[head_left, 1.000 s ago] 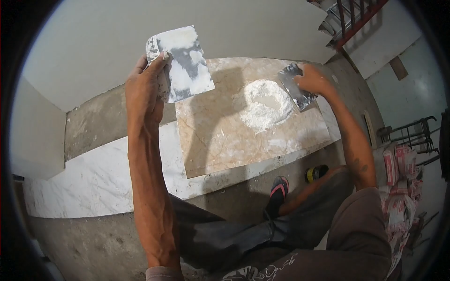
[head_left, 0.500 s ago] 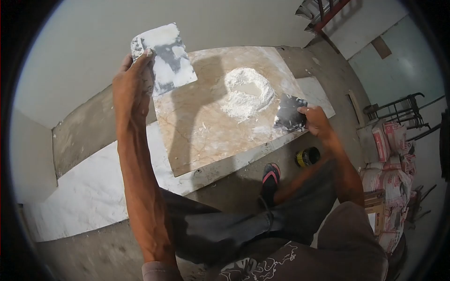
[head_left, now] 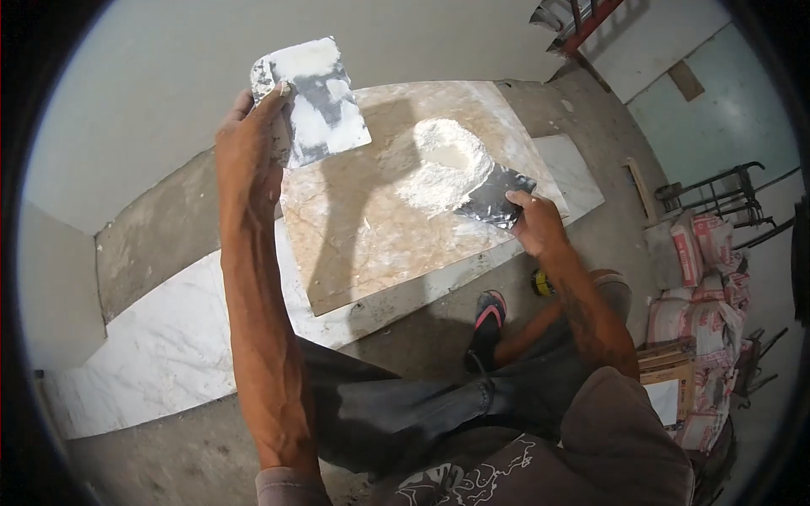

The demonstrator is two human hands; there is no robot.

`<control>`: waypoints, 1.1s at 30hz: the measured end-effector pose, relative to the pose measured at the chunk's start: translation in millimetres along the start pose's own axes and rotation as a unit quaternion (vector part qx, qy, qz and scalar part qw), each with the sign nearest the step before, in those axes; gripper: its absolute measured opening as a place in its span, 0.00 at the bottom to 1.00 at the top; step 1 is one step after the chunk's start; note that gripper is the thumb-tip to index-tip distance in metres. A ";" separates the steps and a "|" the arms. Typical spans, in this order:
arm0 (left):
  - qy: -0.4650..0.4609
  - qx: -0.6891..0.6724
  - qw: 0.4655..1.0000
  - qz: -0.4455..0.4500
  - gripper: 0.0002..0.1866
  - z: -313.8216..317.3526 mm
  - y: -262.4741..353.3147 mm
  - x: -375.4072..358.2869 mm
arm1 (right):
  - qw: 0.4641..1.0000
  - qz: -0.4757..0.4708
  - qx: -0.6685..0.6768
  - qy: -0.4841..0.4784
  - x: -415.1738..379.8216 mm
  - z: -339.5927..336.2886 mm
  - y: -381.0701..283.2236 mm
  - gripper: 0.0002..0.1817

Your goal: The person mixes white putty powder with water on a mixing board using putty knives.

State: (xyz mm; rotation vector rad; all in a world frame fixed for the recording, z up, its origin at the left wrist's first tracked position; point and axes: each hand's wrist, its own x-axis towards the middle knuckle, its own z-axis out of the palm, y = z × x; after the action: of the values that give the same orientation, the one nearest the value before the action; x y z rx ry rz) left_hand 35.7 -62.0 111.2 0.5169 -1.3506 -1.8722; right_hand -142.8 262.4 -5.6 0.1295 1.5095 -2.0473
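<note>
My left hand (head_left: 253, 126) grips a flat, dark putty scraper (head_left: 314, 105) smeared with white paste, raised over the far left part of a marble-patterned board (head_left: 371, 244). On that board lies a ring of white powder (head_left: 422, 185) with a pale, wet-looking pool (head_left: 453, 155) in its hollow. My right hand (head_left: 538, 221) is closed on a second dark scraper (head_left: 498, 196), thumb on top. This scraper's edge meets the near right side of the powder ring.
White marble-look slabs (head_left: 160, 363) lie under and beside the board. A dark tub with a yellow label (head_left: 541, 282) stands by my leg. Stacked sacks (head_left: 704, 325), cardboard boxes (head_left: 666, 363) and a black metal frame (head_left: 721, 192) are at right. Walls rise behind and at left.
My right hand has moved left with its scraper, from beside the powder to its edge. My left hand and its scraper have shifted slightly right.
</note>
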 end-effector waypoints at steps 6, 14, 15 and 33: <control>0.024 -0.003 1.000 0.012 0.17 -2.6 -0.7 -2.2 | 0.998 -0.033 -0.061 -0.009 -12.7 15.2 -30.0 0.12; 0.005 -0.022 1.000 0.018 0.19 -3.9 -1.1 1.1 | 0.980 -0.064 -0.176 -0.066 -8.2 59.9 -65.5 0.11; 0.006 -0.021 1.000 0.019 0.19 -2.9 -0.5 -0.9 | 0.979 -0.065 -0.141 -0.130 -0.3 62.7 -60.1 0.11; 0.024 -0.001 1.000 0.012 0.17 -5.8 -6.9 4.3 | 0.996 0.092 0.002 -0.013 -94.9 21.5 44.4 0.13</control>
State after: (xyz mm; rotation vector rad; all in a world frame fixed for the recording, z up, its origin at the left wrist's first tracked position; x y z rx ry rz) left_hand 34.6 -67.8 103.1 0.5384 -1.3192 -1.8298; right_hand -36.7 272.3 3.2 0.2332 1.4220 -1.8989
